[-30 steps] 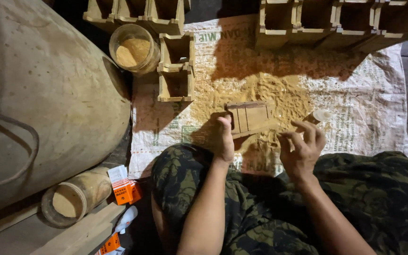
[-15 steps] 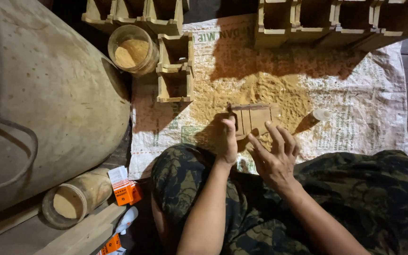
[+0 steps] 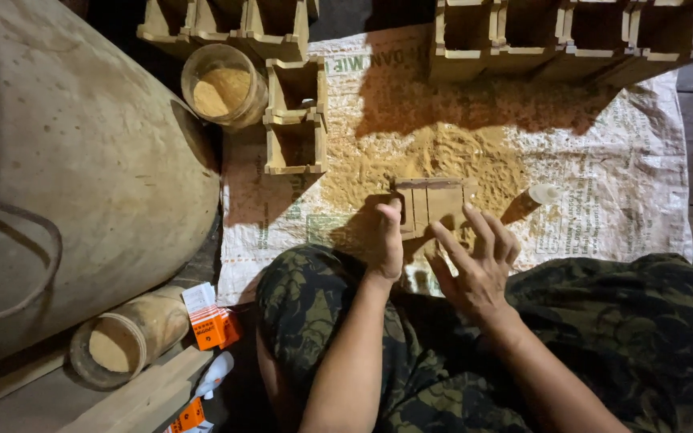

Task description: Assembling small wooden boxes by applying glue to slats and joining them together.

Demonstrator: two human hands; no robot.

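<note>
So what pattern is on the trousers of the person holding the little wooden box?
Camouflage, dark green and black blotches, on the trousers; clearest in the head view.

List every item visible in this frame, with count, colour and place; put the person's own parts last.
small flat wooden panel piece: one, tan, centre of the sack, held at its left edge.
loose sawdust pile: one, yellow-brown, spread on the sack.
white woven plastic sack: one, laid flat under the work.
open wooden boxes: several, tan, in rows along the top; exact count unclear.
round jar of sawdust: one, top left.
small white-capped bottle: one, lying right of the panel.
large tan sack: one, left.
cylindrical container: one, on its side, lower left.
orange packets: at least two, lower left.
camouflage trousers: dark green, bottom.
left hand: grips the panel.
right hand: fingers spread, beside the panel.
</note>
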